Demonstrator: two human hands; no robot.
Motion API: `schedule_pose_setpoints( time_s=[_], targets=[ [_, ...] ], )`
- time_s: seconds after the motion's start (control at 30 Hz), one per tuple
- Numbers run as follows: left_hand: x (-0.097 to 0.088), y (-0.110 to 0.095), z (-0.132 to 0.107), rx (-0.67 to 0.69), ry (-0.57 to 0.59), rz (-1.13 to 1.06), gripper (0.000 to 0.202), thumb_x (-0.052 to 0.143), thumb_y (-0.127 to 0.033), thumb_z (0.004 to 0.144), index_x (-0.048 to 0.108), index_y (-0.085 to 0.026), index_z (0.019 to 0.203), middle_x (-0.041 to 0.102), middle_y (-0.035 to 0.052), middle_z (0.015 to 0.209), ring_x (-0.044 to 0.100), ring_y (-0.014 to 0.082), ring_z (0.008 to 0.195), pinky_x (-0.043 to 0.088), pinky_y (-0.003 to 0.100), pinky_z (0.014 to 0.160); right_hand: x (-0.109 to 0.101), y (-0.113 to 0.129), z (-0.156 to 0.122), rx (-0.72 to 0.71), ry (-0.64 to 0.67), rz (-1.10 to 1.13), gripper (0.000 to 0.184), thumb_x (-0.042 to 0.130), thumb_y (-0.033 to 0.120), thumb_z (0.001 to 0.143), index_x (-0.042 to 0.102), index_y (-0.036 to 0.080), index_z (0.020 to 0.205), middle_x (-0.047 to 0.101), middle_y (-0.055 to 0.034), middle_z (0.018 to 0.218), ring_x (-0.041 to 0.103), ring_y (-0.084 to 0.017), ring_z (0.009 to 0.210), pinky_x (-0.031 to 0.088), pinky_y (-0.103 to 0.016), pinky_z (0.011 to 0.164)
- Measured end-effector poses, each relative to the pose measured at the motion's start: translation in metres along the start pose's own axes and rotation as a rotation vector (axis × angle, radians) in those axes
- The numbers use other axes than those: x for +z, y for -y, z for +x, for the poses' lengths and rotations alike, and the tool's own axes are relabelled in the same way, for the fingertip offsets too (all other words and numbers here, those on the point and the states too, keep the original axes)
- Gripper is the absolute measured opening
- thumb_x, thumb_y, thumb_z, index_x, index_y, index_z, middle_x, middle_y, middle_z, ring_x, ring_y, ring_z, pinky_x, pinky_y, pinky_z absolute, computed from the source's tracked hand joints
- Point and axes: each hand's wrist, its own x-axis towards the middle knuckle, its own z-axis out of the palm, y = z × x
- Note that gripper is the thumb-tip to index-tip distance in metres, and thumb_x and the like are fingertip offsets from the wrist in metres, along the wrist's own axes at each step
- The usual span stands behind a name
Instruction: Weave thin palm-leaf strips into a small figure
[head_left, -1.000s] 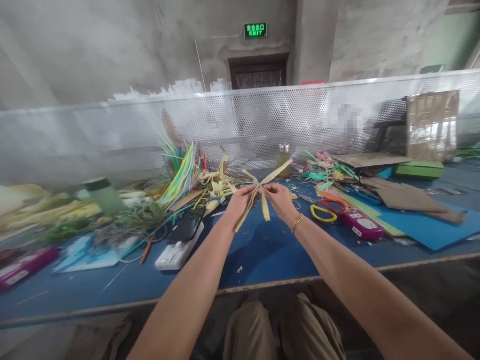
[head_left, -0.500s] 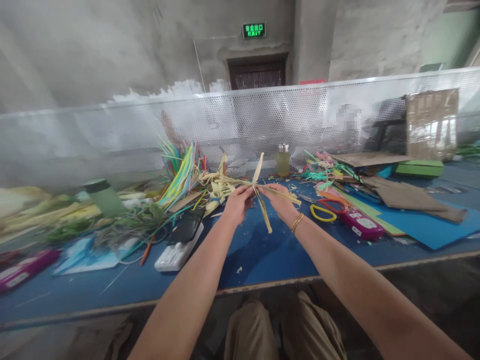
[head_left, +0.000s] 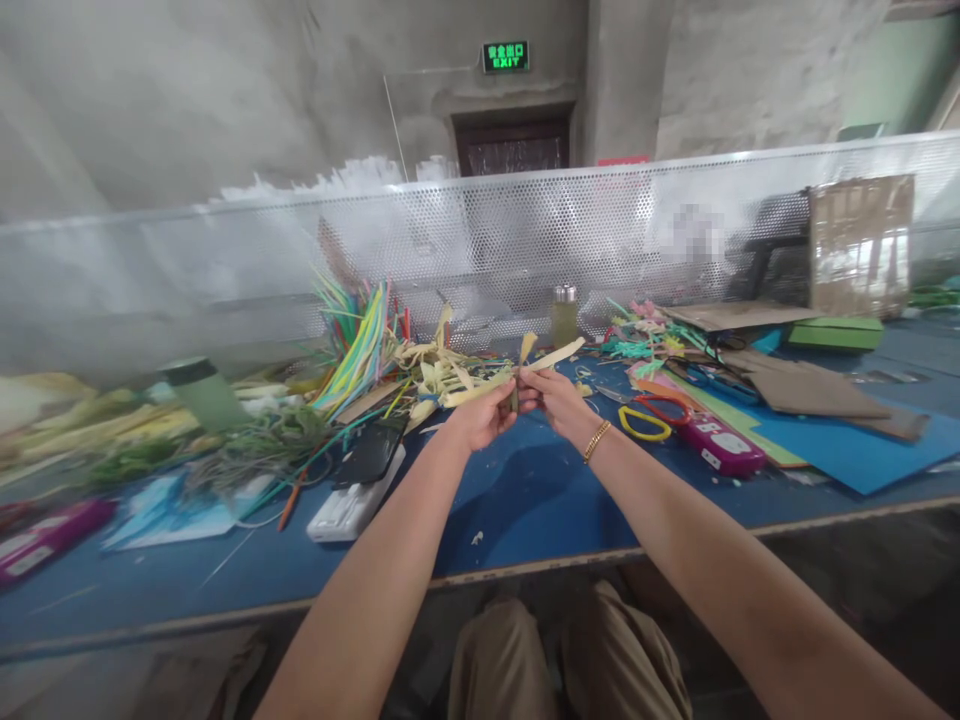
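My left hand point(head_left: 486, 414) and my right hand point(head_left: 553, 398) meet above the middle of the blue table, fingertips close together. Between them they pinch a small bundle of pale yellow husk strips point(head_left: 556, 356) where the strips cross. One flat strip sticks out to the upper right, and a shorter end point(head_left: 528, 346) points up. The crossing point is partly hidden by my fingers. A gold bracelet point(head_left: 597, 441) circles my right wrist. Behind my left hand lies a loose heap of similar pale husk pieces point(head_left: 435, 376).
Scissors with red and yellow handles point(head_left: 646, 424) and a purple device point(head_left: 721, 445) lie to the right, beside blue card point(head_left: 885, 462). On the left are a black phone point(head_left: 370, 452), a white box point(head_left: 352, 510), coloured stems point(head_left: 358, 360) and a green bottle point(head_left: 202, 394). A perforated screen point(head_left: 517, 240) stands behind.
The husk strips have turned in my hands: the end that hung down no longer shows below, and one strip now slants to the upper right. My fingers have closed nearer together.
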Motion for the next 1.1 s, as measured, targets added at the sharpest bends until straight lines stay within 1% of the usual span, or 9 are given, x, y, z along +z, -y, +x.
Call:
schedule_pose_setpoints(
  time_s=[0.1, 0.17, 0.27, 0.33, 0.57, 0.77, 0.87, 0.97, 1.1],
  targets=[
    [0.000, 0.000, 0.000, -0.029, 0.006, 0.023, 0.021, 0.058, -0.033, 0.088, 0.067, -0.019, 0.100, 0.073, 0.0085, 0.095, 0.070, 0.0148, 0.081, 0.046, 0.018, 0.054, -0.003, -0.001, 0.004, 0.017, -0.021, 0.095, 0.036, 0.080, 0.045, 0.057, 0.062, 0.018, 0.070, 0.061, 0.0008, 0.066, 0.049, -0.009, 0.053, 0.038, -0.023, 0.048],
    [-0.002, 0.000, 0.001, -0.010, -0.024, 0.022, 0.019, 0.058, -0.032, 0.087, 0.067, -0.019, 0.099, 0.073, 0.0082, 0.098, 0.069, 0.0161, 0.083, 0.049, 0.023, 0.063, -0.004, 0.001, 0.006, 0.001, -0.083, 0.100, 0.035, 0.080, 0.044, 0.057, 0.061, 0.018, 0.069, 0.060, 0.0023, 0.063, 0.049, -0.009, 0.053, 0.038, -0.023, 0.048],
    [-0.004, 0.000, 0.004, 0.028, -0.037, 0.026, 0.019, 0.062, -0.030, 0.084, 0.068, -0.019, 0.097, 0.073, 0.0075, 0.098, 0.068, 0.0167, 0.084, 0.048, 0.026, 0.070, -0.002, 0.003, 0.005, -0.026, -0.168, 0.081, 0.032, 0.081, 0.042, 0.056, 0.063, 0.018, 0.068, 0.063, 0.0020, 0.063, 0.053, -0.010, 0.056, 0.041, -0.024, 0.053],
    [-0.005, 0.001, 0.004, 0.052, -0.024, 0.035, 0.020, 0.067, -0.031, 0.079, 0.070, -0.019, 0.096, 0.073, 0.0069, 0.096, 0.067, 0.0170, 0.085, 0.047, 0.026, 0.071, -0.001, 0.004, 0.003, -0.046, -0.164, 0.049, 0.029, 0.080, 0.041, 0.057, 0.067, 0.018, 0.069, 0.065, 0.0008, 0.064, 0.056, -0.011, 0.059, 0.043, -0.025, 0.058],
    [-0.005, 0.004, 0.008, 0.152, -0.101, 0.003, 0.025, 0.079, -0.031, 0.068, 0.073, -0.018, 0.089, 0.073, 0.0034, 0.082, 0.062, 0.0136, 0.074, 0.043, 0.025, 0.067, 0.003, 0.001, 0.002, -0.157, -0.042, -0.022, 0.025, 0.079, 0.037, 0.059, 0.073, 0.019, 0.075, 0.070, -0.0008, 0.067, 0.061, -0.015, 0.066, 0.048, -0.031, 0.073],
    [-0.010, 0.009, 0.015, 0.185, -0.149, -0.020, 0.028, 0.081, -0.028, 0.064, 0.073, -0.019, 0.089, 0.071, 0.0023, 0.080, 0.061, 0.0125, 0.073, 0.042, 0.024, 0.065, 0.002, 0.000, 0.004, -0.245, -0.090, -0.015, 0.028, 0.081, 0.035, 0.056, 0.072, 0.021, 0.079, 0.072, -0.0006, 0.076, 0.063, -0.016, 0.075, 0.049, -0.032, 0.078],
    [-0.012, 0.010, 0.018, 0.200, -0.142, -0.016, 0.028, 0.081, -0.030, 0.064, 0.073, -0.018, 0.088, 0.071, 0.0026, 0.079, 0.061, 0.0129, 0.073, 0.042, 0.024, 0.064, 0.002, 0.002, 0.002, -0.289, -0.081, -0.110, 0.028, 0.080, 0.038, 0.058, 0.070, 0.020, 0.076, 0.071, -0.0016, 0.075, 0.063, -0.016, 0.072, 0.050, -0.031, 0.073],
    [-0.014, 0.012, 0.021, 0.239, -0.136, -0.027, 0.027, 0.083, -0.030, 0.061, 0.072, -0.017, 0.083, 0.068, 0.0005, 0.071, 0.060, 0.0120, 0.069, 0.043, 0.024, 0.064, 0.001, 0.004, 0.000, -0.330, -0.030, -0.241, 0.025, 0.078, 0.040, 0.062, 0.070, 0.020, 0.074, 0.069, -0.0018, 0.071, 0.061, -0.016, 0.068, 0.050, -0.031, 0.068],
    [-0.016, 0.015, 0.024, 0.312, -0.159, -0.024, 0.025, 0.083, -0.027, 0.059, 0.070, -0.017, 0.077, 0.065, -0.0015, 0.066, 0.057, 0.0106, 0.064, 0.045, 0.024, 0.067, -0.003, 0.002, 0.002, -0.428, -0.003, -0.390, 0.017, 0.075, 0.038, 0.068, 0.071, 0.023, 0.073, 0.069, -0.0034, 0.077, 0.062, -0.018, 0.075, 0.049, -0.033, 0.074]
  ],
)
